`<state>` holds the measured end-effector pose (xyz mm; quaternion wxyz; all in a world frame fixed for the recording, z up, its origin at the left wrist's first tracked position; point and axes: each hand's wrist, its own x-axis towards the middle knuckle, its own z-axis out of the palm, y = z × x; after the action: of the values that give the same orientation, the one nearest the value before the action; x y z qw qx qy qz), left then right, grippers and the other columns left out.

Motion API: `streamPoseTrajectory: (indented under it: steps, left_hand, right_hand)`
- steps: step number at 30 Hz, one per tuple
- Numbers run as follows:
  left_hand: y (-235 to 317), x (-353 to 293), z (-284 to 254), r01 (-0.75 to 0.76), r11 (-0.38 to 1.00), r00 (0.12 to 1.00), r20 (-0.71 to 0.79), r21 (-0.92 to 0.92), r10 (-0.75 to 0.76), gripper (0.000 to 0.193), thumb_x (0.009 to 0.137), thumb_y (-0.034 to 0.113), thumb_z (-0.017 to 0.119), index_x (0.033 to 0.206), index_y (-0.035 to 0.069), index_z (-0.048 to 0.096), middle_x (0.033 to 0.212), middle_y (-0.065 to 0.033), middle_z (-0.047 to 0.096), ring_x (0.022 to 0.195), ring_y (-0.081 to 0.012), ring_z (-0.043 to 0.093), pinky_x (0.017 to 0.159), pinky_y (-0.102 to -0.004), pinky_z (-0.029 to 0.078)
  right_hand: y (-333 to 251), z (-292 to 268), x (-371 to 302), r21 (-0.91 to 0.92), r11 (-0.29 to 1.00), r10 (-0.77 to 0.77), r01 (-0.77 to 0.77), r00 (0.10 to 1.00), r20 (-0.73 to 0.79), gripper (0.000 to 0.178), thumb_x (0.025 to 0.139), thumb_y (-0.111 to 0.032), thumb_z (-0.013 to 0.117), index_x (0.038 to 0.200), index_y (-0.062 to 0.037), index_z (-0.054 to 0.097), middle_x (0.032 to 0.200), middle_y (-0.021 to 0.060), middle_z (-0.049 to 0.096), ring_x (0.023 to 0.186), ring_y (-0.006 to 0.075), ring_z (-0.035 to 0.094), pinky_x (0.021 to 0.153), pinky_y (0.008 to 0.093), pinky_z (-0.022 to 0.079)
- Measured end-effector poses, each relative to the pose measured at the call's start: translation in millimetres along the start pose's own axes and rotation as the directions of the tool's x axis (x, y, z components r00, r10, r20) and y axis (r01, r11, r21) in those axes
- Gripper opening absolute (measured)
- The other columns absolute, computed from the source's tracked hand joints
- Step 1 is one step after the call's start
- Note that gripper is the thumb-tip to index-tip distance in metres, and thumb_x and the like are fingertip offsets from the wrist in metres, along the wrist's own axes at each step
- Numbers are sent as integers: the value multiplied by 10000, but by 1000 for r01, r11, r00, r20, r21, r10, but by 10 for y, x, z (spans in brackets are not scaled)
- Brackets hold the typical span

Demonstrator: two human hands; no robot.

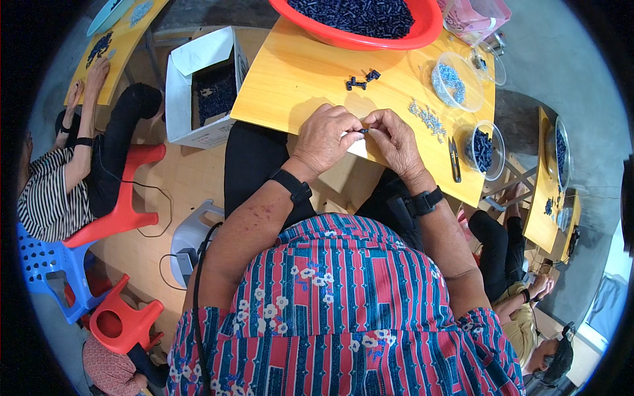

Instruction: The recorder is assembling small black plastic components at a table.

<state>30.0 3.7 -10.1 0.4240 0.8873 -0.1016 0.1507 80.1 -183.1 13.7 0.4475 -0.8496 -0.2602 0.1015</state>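
Over the near edge of the yellow table point(290, 72), my left hand point(327, 137) and my right hand point(396, 142) meet fingertip to fingertip. Both pinch one small dark piece point(363, 131), mostly covered by the fingers; its exact kind cannot be made out. Just beyond the hands lie a few dark plastic pieces point(356, 83). To the right of my right hand is a scatter of tiny pale, shiny pieces point(429, 121). A slim dark two-pronged tool point(454, 160) rests near the table's right edge.
A red basin point(389, 44) full of dark pieces stands at the far edge. Clear tubs hold pale pieces point(449, 84) and dark pieces point(483, 150). Left of the table is a white carton point(198, 135). Other people sit at tables point(548, 218) on both sides, among plastic stools point(125, 191).
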Motion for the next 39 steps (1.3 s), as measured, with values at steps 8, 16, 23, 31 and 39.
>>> streamPoseTrajectory:
  steps: [8, 16, 23, 31, 39]
  left_hand:
    - [21, -4, -6, 17, 999, 1000, 23, 39, -18, 123, 789, 164, 750, 870, 107, 677, 836, -44, 632, 868, -274, 587, 786, -393, 487]
    - [39, 6, -24, 27, 997, 999, 41, 76, -30, 134, 793, 174, 746, 880, 91, 687, 852, -66, 637, 895, -296, 588, 806, -404, 491]
    - [16, 3, -7, 52, 997, 998, 43, 53, -54, 122, 781, 145, 742, 881, 88, 704, 866, -78, 649, 910, -305, 599, 818, -406, 501]
    - [-5, -14, 18, 38, 999, 999, -11, 12, -38, 110, 773, 144, 754, 853, 89, 703, 837, -73, 642, 878, -297, 604, 797, -411, 507]
    - [11, -7, 18, 48, 999, 998, -27, -5, -48, 112, 758, 151, 774, 817, 86, 704, 810, -72, 639, 862, -295, 607, 770, -409, 510]
  right_hand:
    - [-37, -9, -4, 3, 1000, 6, -6, 1000, 8, 211, 878, -21, 657, 1082, -52, 616, 977, 145, 661, 936, 288, 691, 840, 364, 543]
    - [-213, -55, 68, -161, 982, -95, 103, 994, 59, 217, 868, -43, 657, 1079, -51, 609, 964, 165, 658, 931, 361, 667, 818, 409, 541]
    - [-412, -38, 104, -443, 848, -253, 290, 957, 141, 161, 824, -54, 632, 975, -35, 579, 884, 199, 618, 841, 419, 619, 758, 479, 514]
    - [-467, -16, 118, -528, 781, -282, 335, 942, 181, 131, 834, -60, 612, 946, -31, 550, 849, 199, 594, 812, 419, 605, 734, 501, 502]
    - [-473, 1, 141, -541, 791, -221, 286, 958, 184, 129, 845, -64, 603, 949, -27, 535, 864, 210, 601, 823, 426, 611, 738, 499, 507]
